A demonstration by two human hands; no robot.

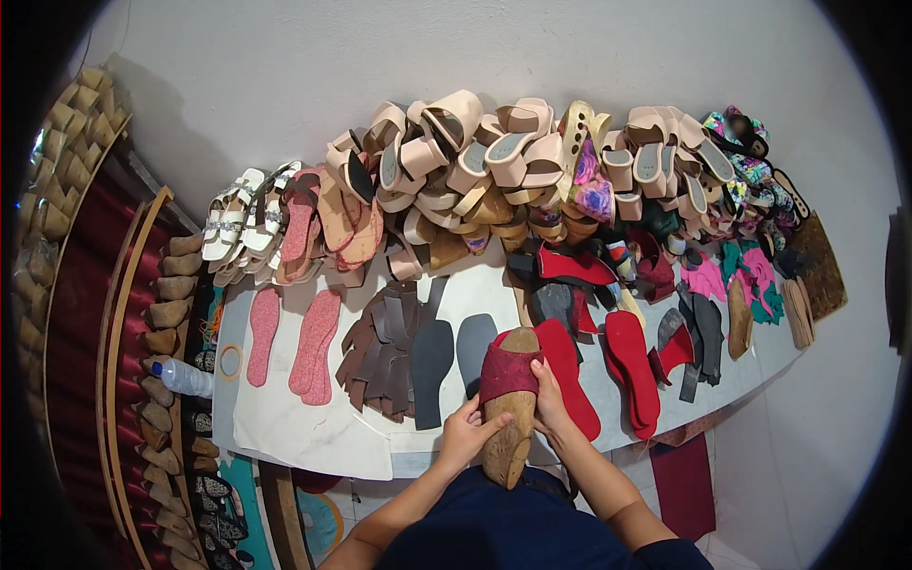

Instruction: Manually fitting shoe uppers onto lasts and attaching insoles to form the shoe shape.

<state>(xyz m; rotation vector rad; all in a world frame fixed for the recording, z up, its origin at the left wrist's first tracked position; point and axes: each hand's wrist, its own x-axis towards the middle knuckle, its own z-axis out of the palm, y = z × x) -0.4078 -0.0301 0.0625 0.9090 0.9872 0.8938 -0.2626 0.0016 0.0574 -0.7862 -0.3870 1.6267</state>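
Observation:
A worn wooden shoe last point(510, 427) is held upright near my body at the table's front edge. Around its upper part sits a dark red sandal upper point(507, 374), a broad band. My left hand point(465, 433) grips the last from the left, its thumb lying across the wood below the band. On the other side my right hand point(551, 403) is closed on the last, with the thumb pressed against the band's right edge. Just beyond it lie a grey sole point(474, 344) and a red insole point(568, 380); a dark sole point(434, 372) is to their left.
Finished sandals point(456, 161) are heaped along the wall. Brown strips point(385, 342), pink insoles point(315, 351), more red insoles point(630, 375) and a tape roll point(229, 361) lie on the table. Left of it stand a plastic bottle point(186, 380) and racks of wooden lasts point(163, 342).

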